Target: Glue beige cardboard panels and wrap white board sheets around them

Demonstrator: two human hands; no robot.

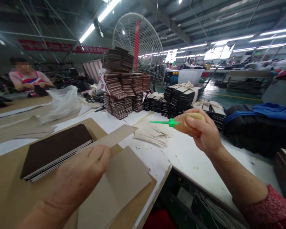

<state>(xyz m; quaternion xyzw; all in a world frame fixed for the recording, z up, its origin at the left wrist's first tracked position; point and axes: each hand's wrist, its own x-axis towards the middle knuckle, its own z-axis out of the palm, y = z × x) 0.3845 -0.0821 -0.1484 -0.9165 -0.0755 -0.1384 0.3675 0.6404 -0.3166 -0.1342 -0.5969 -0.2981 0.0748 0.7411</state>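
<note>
My right hand (202, 130) is wrapped round a soft amber glue bottle (186, 124), held above the white table with its green nozzle (164, 122) pointing left. At the left, my left hand (85, 165) is closed at the edge of a narrow grey-beige board strip (119, 135); its fingertips are mostly hidden. Below lies a larger folded beige sheet (124, 178). Beside my left hand is a stack of dark brown panels (57, 146) on brown cardboard (4, 178).
Tall stacks of brown pieces (119, 86) and black bundles (178, 97) stand at the back, before a large fan (139, 44). Pale fabric scraps (152, 135) lie mid-table. A plastic bag (63, 101) and a seated person (30, 78) are at left. The table edge (165, 175) runs in front.
</note>
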